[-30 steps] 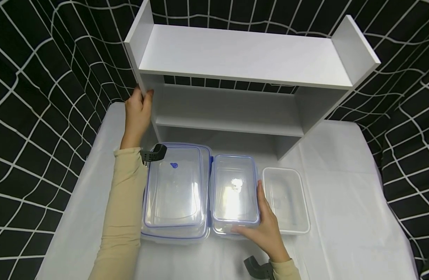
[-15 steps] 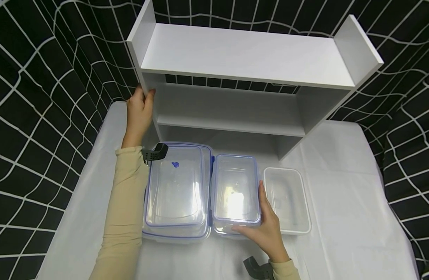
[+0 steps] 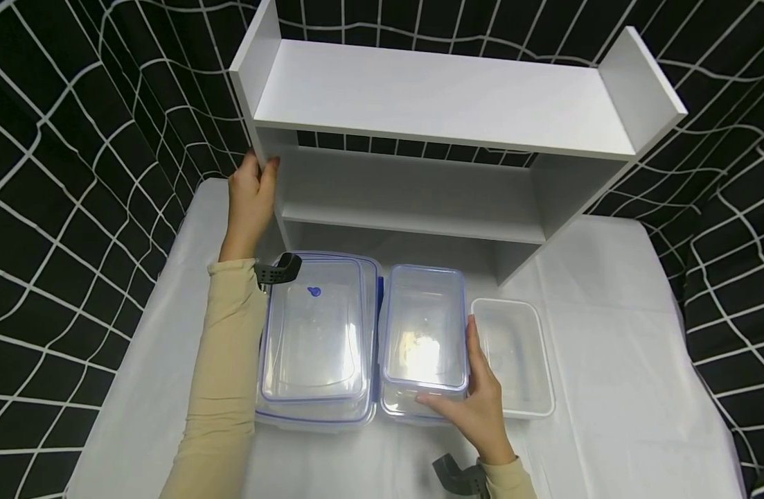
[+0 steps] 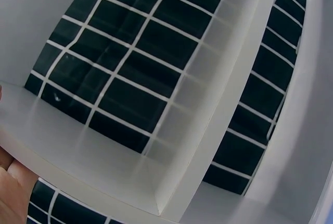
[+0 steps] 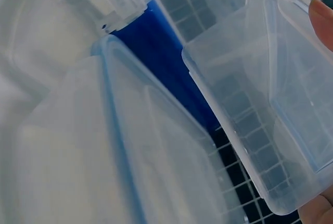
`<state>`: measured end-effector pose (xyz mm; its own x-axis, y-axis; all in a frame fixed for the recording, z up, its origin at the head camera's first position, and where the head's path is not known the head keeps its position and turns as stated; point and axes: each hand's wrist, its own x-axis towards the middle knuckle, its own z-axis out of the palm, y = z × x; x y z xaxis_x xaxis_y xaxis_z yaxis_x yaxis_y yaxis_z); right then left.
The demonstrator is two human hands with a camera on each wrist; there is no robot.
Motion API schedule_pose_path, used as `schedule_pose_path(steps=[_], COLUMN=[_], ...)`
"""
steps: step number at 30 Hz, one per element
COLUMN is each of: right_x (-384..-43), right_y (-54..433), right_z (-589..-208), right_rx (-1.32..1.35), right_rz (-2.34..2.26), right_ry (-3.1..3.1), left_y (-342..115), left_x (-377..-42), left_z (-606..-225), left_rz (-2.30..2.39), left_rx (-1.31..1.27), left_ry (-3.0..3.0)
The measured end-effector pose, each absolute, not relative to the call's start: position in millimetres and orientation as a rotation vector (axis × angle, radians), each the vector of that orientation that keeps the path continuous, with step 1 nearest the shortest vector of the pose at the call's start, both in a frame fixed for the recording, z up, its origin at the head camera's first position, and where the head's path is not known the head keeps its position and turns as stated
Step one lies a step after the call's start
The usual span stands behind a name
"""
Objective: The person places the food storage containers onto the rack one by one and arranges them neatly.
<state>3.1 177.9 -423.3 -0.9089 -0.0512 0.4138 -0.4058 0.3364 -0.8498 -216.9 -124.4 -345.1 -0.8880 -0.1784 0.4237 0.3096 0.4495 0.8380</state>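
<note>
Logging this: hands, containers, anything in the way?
Left hand grips white shelf. Right hand holds smaller blue-rimmed container. White-rimmed tub close beside it.

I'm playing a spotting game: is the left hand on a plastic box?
No, the left hand holds the white shelf at its side.
</note>
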Motion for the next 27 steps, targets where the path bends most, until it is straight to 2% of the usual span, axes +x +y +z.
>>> schedule_pose_path(steps=[11,17,27], right_x=[-10.6,-19.4,-24.5], right_y=[185.4,192.1,178.7], right_z=[-415.3,-417.1,-359.5], right_rx=[0.581,0.568,0.694], right_rz=[1.614,1.655,1.612], right_ry=[-2.135,-2.113,-2.043], left_y=[-125.1,-124.9,-125.4], left_x=[-218.3,-219.1,-220.5], left_z=[-346.0,-346.3,-348.0], left_rz=[-1.413,-1.414,-1.404], left_rx=[-0.109,-0.115,-0.122], left_ry=[-2.261,-2.249,-2.237])
